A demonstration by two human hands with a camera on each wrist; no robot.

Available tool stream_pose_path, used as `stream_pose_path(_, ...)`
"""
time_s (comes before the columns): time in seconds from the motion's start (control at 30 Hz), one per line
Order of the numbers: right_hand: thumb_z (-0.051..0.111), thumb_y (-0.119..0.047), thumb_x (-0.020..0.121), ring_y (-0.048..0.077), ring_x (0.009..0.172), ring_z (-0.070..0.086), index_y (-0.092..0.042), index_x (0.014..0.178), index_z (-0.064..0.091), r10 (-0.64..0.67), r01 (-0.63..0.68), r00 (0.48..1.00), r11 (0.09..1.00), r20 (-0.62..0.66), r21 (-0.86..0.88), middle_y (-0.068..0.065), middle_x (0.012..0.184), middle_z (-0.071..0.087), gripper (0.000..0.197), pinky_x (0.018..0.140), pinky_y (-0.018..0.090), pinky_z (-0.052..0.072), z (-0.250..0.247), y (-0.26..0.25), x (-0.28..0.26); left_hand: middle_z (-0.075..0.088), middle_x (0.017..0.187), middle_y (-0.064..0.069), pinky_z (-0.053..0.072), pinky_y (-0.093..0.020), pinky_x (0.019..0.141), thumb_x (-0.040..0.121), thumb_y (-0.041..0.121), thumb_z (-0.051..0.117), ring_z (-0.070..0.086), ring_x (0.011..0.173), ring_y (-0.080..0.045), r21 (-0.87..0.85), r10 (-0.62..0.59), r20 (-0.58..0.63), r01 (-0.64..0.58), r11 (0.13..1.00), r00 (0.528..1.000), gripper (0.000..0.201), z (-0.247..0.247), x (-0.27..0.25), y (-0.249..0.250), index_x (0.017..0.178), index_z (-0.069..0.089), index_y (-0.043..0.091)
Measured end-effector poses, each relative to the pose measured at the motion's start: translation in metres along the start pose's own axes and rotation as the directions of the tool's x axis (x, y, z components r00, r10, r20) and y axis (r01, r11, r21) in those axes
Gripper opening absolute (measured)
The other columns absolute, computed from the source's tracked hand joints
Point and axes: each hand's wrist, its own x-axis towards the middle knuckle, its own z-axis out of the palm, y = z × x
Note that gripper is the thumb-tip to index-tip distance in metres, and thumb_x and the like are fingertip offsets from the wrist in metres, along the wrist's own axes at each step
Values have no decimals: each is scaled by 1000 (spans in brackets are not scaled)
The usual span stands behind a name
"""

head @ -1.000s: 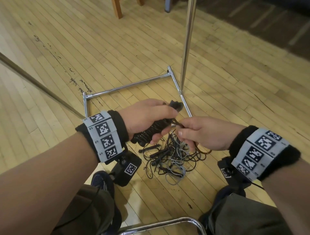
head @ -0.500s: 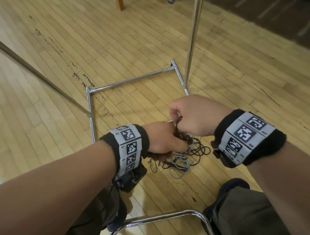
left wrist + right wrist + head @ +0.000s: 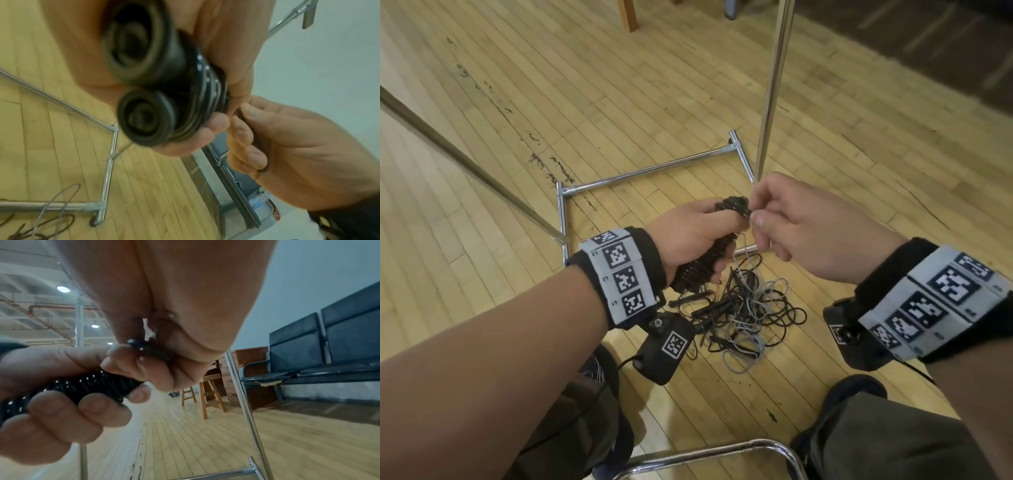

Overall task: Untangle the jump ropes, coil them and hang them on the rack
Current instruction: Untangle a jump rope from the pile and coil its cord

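My left hand (image 3: 717,243) grips a bundle (image 3: 702,267) of two black jump-rope handles with black rope wound round them. The handle ends (image 3: 148,116) show end-on in the left wrist view. My right hand (image 3: 755,210) pinches the rope at the bundle's upper end, and a dark cord (image 3: 255,139) runs through its curled fingers. From the hands, rope hangs down to a tangle of black and grey ropes (image 3: 746,308) on the wooden floor. The right wrist view shows the wound bundle (image 3: 86,386) inside the left hand's fingers (image 3: 98,407).
The chrome rack base (image 3: 650,169) lies on the floor just beyond the hands, with its upright pole (image 3: 774,68) rising behind my right hand. A slanted bar (image 3: 465,164) crosses at left. A chrome chair frame (image 3: 705,452) sits between my knees. Stools (image 3: 205,391) and dark benches (image 3: 329,345) stand further off.
Half a second ago both hands were lower, close over the tangle, the right hand above the left. Now they are raised, and the right hand pinches rope at the bundle's upper end.
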Motion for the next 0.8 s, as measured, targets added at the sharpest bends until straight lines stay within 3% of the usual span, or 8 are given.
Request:
stream_pose_path(0.1,52,-22,106,9,57,57,-23,103,56,4,-6,1000,997,16,78,-7,72,70,5,57,30,49,-1,6,-2,54,70,-8,46,-28,45,92,14,67,48,47,-20,-151,28,48,-20,988,998,14,3,-3,0,101,56,11)
stream_pose_path(0.17,54,-22,104,10,57,57,-19,102,59,17,-19,1000,992,10,127,-6,70,69,6,59,29,47,-1,10,-1,55,70,-6,45,-27,45,89,32,67,48,47,-19,-234,-5,71,22,972,997,26,6,-4,-1,99,54,11)
stream_pose_path(0.23,56,-20,104,13,58,56,-15,101,60,27,-28,1000,981,6,192,-4,70,68,7,59,30,47,-1,14,0,54,70,-6,45,-27,45,94,50,63,47,47,-19,-264,-44,62,59,963,997,40,7,-3,-1,99,55,11)
stream_pose_path(0.33,56,-18,103,11,59,58,-17,101,60,29,-31,999,980,15,197,-5,72,70,5,56,27,50,0,17,2,55,69,-8,46,-28,46,102,54,55,48,47,-21,-257,-70,-1,68,964,998,46,6,0,0,98,57,9)
stream_pose_path(0.43,58,-22,102,6,67,64,-26,103,62,25,-25,1000,999,2,32,-7,80,71,6,63,25,54,4,24,3,58,70,-9,48,-30,46,104,52,56,50,48,-22,-228,-64,-47,52,972,997,45,3,1,-3,100,57,8)
stream_pose_path(0.57,59,-32,101,5,84,55,-36,103,64,-19,15,1000,955,-12,-295,-13,92,58,6,67,22,38,5,28,5,60,72,-9,50,-31,47,107,46,53,53,51,-22,-145,-4,-72,-7,989,997,31,-1,0,-8,113,55,15)
stream_pose_path(0.67,59,-41,100,8,90,49,-36,117,69,14,-25,999,917,-30,-398,-10,102,50,20,73,28,34,9,30,9,62,74,-8,51,-32,48,107,45,54,54,52,-22,-126,13,-83,-23,992,996,27,-1,-2,-8,114,56,19)
stream_pose_path(0.8,58,-46,99,14,98,51,-32,131,68,12,-54,995,895,-96,-443,-5,109,48,36,81,32,44,12,28,10,66,82,-8,50,-33,48,109,42,54,55,51,-24,-146,29,-154,-52,988,988,27,-2,-1,-5,118,57,17)
